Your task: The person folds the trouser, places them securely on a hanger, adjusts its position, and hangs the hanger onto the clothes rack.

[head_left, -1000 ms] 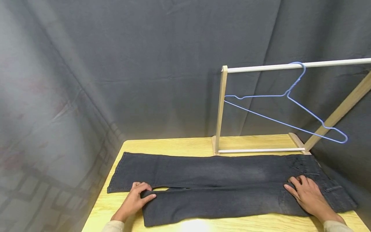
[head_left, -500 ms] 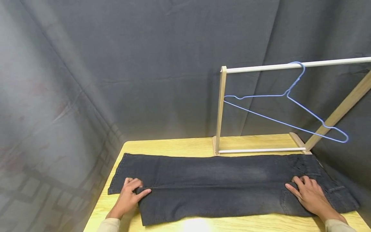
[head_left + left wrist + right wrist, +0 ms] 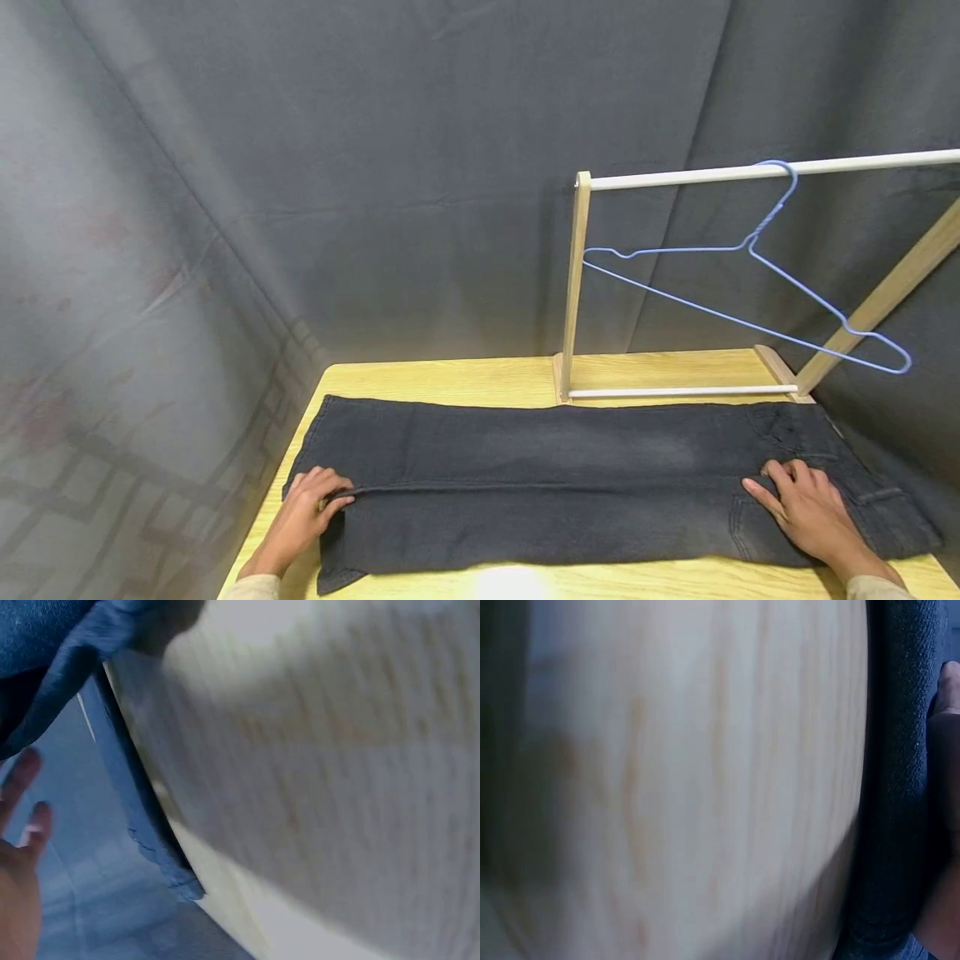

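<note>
One pair of jeans point(image 3: 540, 446) lies across the lower frame, the left hand point(image 3: 302, 510) pinching a leg end at lower left, the right hand point(image 3: 808, 510) pinching its cloth at lower right

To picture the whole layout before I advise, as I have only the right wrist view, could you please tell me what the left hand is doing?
Observer: In the head view, the left hand pinches the dark trousers near the ends of the legs.

Operator: Thank you. Is there anything standing beyond the trousers, on the far side from the person?

Observer: Yes, a wooden rack stands at the back of the table.

Operator: I see none of that here. Would you kindly say whether anything hangs on it?

Observer: A blue hanger hangs by its hook from the white top rail, with no garment on it.
</note>
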`<state>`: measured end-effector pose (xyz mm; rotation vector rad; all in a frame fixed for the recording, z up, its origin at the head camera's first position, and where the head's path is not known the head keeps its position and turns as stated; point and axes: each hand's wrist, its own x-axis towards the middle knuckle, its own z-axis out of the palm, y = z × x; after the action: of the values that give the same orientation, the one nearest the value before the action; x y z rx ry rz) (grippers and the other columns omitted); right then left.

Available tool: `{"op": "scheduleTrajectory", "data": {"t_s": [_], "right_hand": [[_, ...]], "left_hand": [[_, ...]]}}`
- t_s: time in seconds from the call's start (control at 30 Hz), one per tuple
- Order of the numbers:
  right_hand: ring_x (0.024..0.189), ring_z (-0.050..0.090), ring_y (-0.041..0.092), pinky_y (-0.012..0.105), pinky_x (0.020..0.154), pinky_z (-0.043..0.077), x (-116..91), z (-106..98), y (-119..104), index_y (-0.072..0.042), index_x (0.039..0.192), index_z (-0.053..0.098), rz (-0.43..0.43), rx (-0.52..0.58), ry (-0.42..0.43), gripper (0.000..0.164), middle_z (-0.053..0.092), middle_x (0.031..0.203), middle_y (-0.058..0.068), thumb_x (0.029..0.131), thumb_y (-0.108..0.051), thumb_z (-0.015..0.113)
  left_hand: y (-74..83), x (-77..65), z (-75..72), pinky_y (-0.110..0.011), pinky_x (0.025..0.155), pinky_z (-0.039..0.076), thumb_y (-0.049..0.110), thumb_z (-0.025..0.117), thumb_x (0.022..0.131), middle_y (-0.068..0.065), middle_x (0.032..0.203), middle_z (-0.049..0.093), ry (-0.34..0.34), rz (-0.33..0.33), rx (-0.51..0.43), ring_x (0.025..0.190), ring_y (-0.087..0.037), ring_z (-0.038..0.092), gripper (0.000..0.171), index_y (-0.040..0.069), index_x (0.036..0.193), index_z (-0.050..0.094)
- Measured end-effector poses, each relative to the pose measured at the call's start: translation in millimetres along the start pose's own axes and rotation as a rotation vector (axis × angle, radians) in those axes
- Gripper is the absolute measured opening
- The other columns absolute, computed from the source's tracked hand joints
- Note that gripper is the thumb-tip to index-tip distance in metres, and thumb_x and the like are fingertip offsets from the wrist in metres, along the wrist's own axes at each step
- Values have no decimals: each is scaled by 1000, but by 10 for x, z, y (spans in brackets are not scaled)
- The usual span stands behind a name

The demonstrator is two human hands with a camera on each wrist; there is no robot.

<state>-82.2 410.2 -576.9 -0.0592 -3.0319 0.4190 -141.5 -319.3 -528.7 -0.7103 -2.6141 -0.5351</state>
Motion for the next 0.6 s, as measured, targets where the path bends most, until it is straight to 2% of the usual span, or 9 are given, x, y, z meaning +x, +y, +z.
{"op": "scheduleTrajectory", "data": {"t_s": [0.07,0.13,0.2,0.23,0.3,0.37,0.47,0.53,0.6], "right_hand": [[92,45,51,64,71,32,-2,11,-4,-10,100,49,-1,0,3,41,49,100,28,96,-51,46],[92,45,51,64,72,32,-5,11,2,-10,100,49,6,0,-1,42,49,100,28,96,-51,46],[92,45,51,64,72,32,-10,2,13,-10,100,49,13,-1,-5,42,49,100,28,96,-52,46],[92,44,51,64,72,32,-12,-3,17,-10,100,50,17,-1,-6,43,49,100,28,96,-52,46],[91,45,50,64,72,32,-13,-13,20,-10,99,50,23,-3,-12,43,49,100,27,96,-53,45],[90,46,49,63,72,32,-15,-19,14,-10,98,51,16,-1,-10,42,50,99,26,96,-52,46],[89,47,47,62,71,33,-24,-21,-8,-11,98,51,7,4,-7,41,50,99,25,96,-52,46],[88,47,46,60,70,34,-35,-18,-27,-12,97,51,5,6,2,40,50,98,24,96,-51,47],[87,47,45,60,69,34,-38,-10,-31,-11,97,50,15,7,2,41,50,98,23,96,-52,47]], "left_hand": [[-5,-38,-6,-24,67,40,16,79,75,17,83,65,-59,-90,60,74,-2,58,20,25,90,69],[0,-70,-7,-34,64,47,18,76,79,10,85,68,-112,-170,164,75,-9,64,17,22,93,68],[-2,-96,8,-44,62,49,18,75,79,3,85,70,-122,-195,293,74,-17,68,18,18,95,67],[-5,-107,17,-46,60,47,17,76,77,1,83,70,-105,-186,356,72,-21,67,19,17,94,66],[-22,-114,43,-50,61,44,14,74,73,-5,80,69,-20,-147,435,70,-25,65,22,12,94,65],[-35,-88,70,-52,64,41,12,65,75,-8,78,67,104,-91,480,70,-29,62,20,9,95,65],[-4,-3,85,-54,70,38,16,52,79,-14,80,64,293,-72,483,74,-34,58,25,4,98,64],[41,68,89,-55,73,38,15,48,84,-17,83,64,373,-136,447,78,-37,59,26,3,101,64],[82,122,83,-56,73,40,12,50,89,-20,87,67,360,-263,354,79,-40,61,22,2,105,62]]}}
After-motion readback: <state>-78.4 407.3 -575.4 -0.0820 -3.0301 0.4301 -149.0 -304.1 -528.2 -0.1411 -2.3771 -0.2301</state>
